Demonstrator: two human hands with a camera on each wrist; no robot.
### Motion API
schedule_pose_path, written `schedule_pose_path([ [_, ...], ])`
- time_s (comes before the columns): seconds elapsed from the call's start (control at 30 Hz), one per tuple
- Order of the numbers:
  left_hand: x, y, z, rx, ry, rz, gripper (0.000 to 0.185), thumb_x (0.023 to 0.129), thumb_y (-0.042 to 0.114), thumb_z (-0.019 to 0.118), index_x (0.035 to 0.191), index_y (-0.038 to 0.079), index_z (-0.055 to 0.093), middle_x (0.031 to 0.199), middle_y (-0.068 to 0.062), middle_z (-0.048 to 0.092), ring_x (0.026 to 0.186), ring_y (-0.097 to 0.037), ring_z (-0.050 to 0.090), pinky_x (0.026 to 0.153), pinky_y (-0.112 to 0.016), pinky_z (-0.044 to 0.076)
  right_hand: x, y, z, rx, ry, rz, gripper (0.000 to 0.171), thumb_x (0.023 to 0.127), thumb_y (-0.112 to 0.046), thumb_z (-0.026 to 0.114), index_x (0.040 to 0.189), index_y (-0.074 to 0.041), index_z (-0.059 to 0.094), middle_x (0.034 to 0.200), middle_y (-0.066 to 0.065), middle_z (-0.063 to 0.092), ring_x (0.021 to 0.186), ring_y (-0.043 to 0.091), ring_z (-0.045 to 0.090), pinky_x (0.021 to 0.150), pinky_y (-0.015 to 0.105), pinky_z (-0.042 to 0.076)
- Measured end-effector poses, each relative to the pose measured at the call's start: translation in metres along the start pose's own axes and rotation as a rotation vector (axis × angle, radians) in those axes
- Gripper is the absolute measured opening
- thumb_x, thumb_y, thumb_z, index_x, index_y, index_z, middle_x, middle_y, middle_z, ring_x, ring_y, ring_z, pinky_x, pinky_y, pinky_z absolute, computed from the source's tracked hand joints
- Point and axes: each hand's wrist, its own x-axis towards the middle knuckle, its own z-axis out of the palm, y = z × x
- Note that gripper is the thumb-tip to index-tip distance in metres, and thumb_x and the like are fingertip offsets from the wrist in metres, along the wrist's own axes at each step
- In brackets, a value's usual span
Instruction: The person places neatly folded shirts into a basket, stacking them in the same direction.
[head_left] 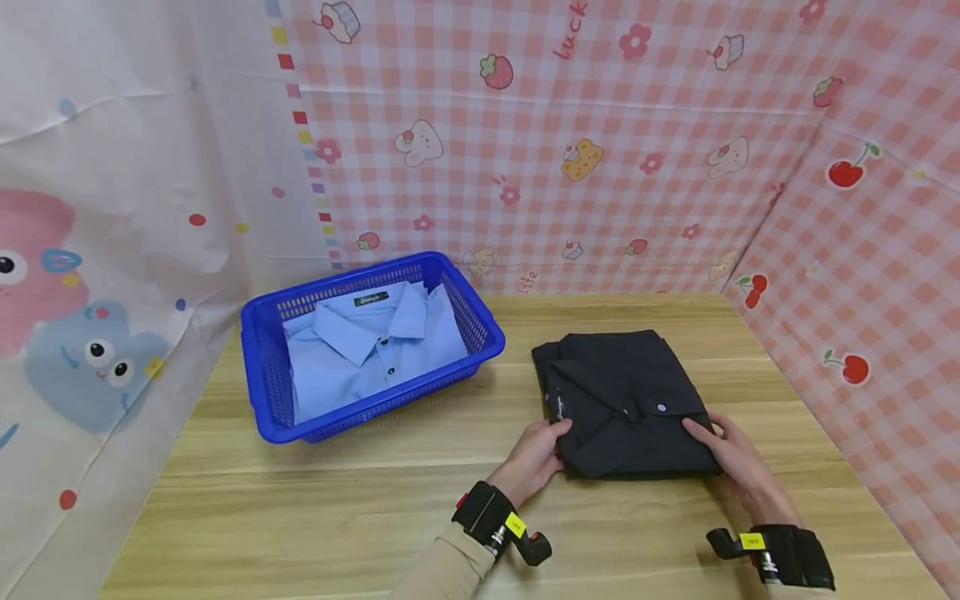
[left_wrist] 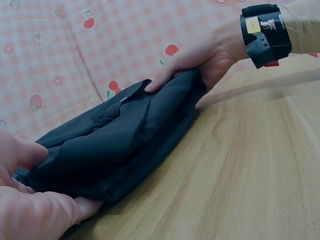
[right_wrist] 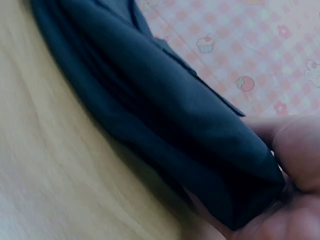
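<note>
- Black shirt lay folded, right of centre.
- Left hand and right hand pinched it near its lower corners, apparently keeping folds together.
- Blue shirt sat in basket, left.

This looks like a small staged recording booth: pink checked sheeting and white cartoon-printed sheeting wall in a wood-grain bench on three sides, and yellow-tagged black wristbands show at its near side; the kind of building around it cannot be told
</note>
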Motion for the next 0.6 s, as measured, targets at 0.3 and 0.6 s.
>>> schedule_pose_path([
  [0.3,-0.001,-0.001,-0.002,0.097,0.006,0.016,0.048,0.105,0.007,0.052,0.150,-0.009,0.041,0.147,-0.022,0.055,0.132,-0.032,0.055,0.113,-0.052,0.044,-0.005,-0.004,0.009,0.170,-0.007,-0.052,0.071,0.105,-0.025,0.061,0.153,0.003,0.018,0.103,-0.004,0.065,0.084,0.007,0.070,0.076,0.026,0.059],
  [0.6,-0.002,-0.003,-0.004,0.159,0.020,0.046,0.049,0.102,0.002,0.053,0.149,-0.007,0.042,0.146,-0.022,0.055,0.126,-0.030,0.058,0.112,-0.052,0.045,-0.009,-0.005,0.016,0.218,0.031,-0.059,0.050,0.104,-0.023,0.063,0.143,-0.012,0.033,0.115,0.005,0.050,0.084,0.005,0.068,0.075,0.023,0.058],
])
